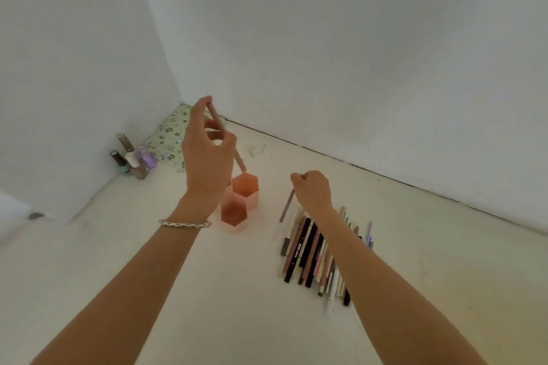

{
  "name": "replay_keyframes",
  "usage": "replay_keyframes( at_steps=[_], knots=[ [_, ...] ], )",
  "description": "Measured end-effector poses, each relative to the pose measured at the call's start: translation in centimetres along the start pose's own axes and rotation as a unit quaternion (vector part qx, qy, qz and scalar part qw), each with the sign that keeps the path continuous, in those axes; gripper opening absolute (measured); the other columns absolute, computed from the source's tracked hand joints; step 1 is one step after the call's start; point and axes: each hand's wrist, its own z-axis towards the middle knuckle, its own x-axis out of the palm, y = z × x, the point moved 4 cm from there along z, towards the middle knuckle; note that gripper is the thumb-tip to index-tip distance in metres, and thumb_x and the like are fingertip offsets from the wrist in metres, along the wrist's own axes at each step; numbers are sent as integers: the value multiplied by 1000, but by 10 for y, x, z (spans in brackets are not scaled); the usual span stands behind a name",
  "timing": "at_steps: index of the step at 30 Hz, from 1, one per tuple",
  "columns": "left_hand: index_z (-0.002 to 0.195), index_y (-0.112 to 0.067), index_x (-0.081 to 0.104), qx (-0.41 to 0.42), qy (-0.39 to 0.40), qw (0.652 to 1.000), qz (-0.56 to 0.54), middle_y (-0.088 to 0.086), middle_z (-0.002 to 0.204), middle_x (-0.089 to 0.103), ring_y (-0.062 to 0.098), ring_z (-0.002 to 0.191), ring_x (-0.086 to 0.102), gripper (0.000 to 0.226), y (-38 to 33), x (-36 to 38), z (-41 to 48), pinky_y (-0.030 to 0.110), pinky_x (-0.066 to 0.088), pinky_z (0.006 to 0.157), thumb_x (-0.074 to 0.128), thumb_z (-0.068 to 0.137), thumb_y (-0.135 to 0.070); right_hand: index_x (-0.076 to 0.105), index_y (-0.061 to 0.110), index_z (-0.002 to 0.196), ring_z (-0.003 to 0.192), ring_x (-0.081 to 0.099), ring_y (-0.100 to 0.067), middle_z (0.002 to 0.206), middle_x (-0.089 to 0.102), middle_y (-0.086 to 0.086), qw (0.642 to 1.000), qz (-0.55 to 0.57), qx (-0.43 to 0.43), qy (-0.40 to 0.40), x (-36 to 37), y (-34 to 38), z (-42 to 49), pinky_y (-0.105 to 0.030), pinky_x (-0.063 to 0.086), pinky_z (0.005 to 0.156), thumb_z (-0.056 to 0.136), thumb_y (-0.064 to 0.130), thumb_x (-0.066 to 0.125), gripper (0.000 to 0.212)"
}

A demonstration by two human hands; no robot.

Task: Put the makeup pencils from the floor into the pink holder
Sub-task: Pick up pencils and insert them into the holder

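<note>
The pink holder [240, 203], made of hexagonal cups, stands on the pale floor in the middle of the view. My left hand [207, 154] is raised above it and grips a pinkish makeup pencil [239, 161], whose lower tip hangs just over the far cup. To the right, my right hand [312, 190] is closed on a grey pencil [287, 207] that slants down toward the floor. A row of several makeup pencils [314, 255] lies side by side on the floor under my right forearm, partly hidden by it.
Several nail polish bottles [133, 158] stand by the left wall near the corner. A green flowered pouch [172, 136] lies in the corner behind my left hand. White walls close the space at the left and back.
</note>
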Motion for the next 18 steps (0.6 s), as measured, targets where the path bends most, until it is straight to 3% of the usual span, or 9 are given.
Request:
replay_keyframes(
  at_steps=[3,6,9,12,15,18],
  knots=[
    [129,-36,46,5,-50,999,11,-10,92,59,-6,77,63,54,15,-31,12,11,53,62,60,87,-4,47,7,81,57,50,-20,72,57,-12,985,172,-4,-34,-29,26,6,-27,41,51,92,15,45,15],
    [130,-28,48,6,13,998,67,-5,93,59,0,81,61,56,35,-30,0,17,55,68,61,85,2,50,5,96,59,56,-16,80,61,-16,959,267,-60,-73,-39,50,2,-15,45,47,95,9,44,8],
    [130,-18,55,30,64,978,195,4,111,62,21,107,58,49,54,-24,-16,36,49,93,66,84,-6,51,9,98,60,57,-13,79,61,-10,946,283,-115,-103,-35,68,-10,-16,47,53,99,13,44,8],
    [130,-13,56,27,4,980,199,6,126,59,25,123,48,51,59,-37,-17,43,38,106,62,80,-3,51,18,96,66,60,-15,84,64,-11,929,307,-168,-117,-27,88,-23,-20,47,58,101,17,45,7],
    [129,-17,54,2,-50,985,164,1,121,59,22,119,48,55,56,-56,-7,39,38,104,52,78,3,51,24,96,69,63,-16,82,66,-4,910,324,-224,-128,-15,110,-36,-30,53,62,101,21,45,8],
    [127,-22,53,-16,-50,990,130,-6,115,57,19,114,49,56,47,-65,0,32,41,95,48,78,4,50,20,98,67,62,-12,77,64,7,915,302,-244,-112,8,122,-45,-31,54,62,100,21,45,6]
  ],
)
